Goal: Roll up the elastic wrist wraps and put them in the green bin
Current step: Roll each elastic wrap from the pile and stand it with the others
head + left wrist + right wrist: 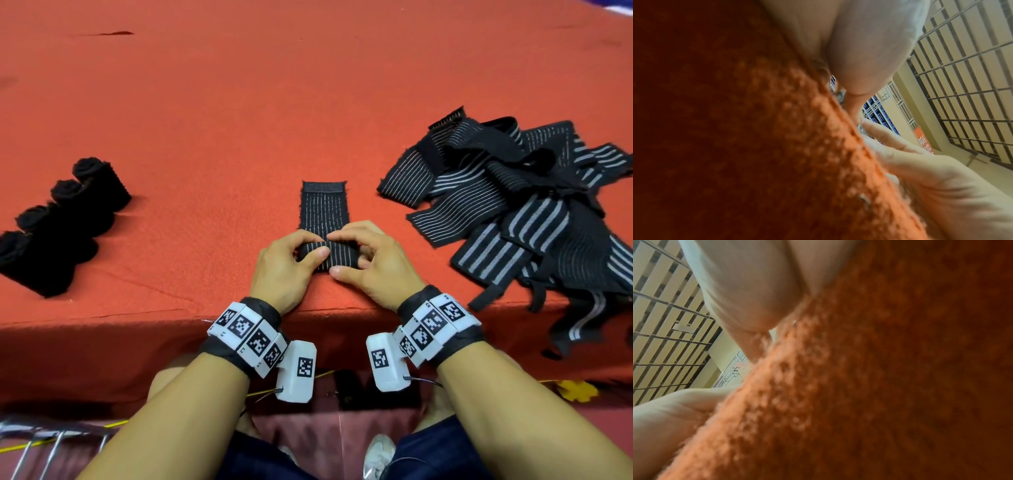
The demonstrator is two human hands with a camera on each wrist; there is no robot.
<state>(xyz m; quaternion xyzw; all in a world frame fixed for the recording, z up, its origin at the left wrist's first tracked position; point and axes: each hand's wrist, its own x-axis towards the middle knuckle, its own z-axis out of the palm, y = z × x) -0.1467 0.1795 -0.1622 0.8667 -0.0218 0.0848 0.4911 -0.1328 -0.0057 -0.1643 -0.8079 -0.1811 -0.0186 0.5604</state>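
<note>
A black wrist wrap with thin grey stripes (324,209) lies flat on the orange cloth, its near end wound into a roll (337,257). My left hand (291,262) grips the roll's left end with thumb and curled fingers. My right hand (368,262) grips its right end the same way. The wrap's far end with a dark fastening strip points away from me. Both wrist views are filled by blurred orange cloth (756,146) and parts of my hands; the wrap does not show there. No green bin is in view.
Several rolled black wraps (65,219) stand in a diagonal row at the left. A heap of unrolled striped wraps (520,205) lies at the right, some hanging over the table's near edge (342,313). Metal grilles (966,81) show behind.
</note>
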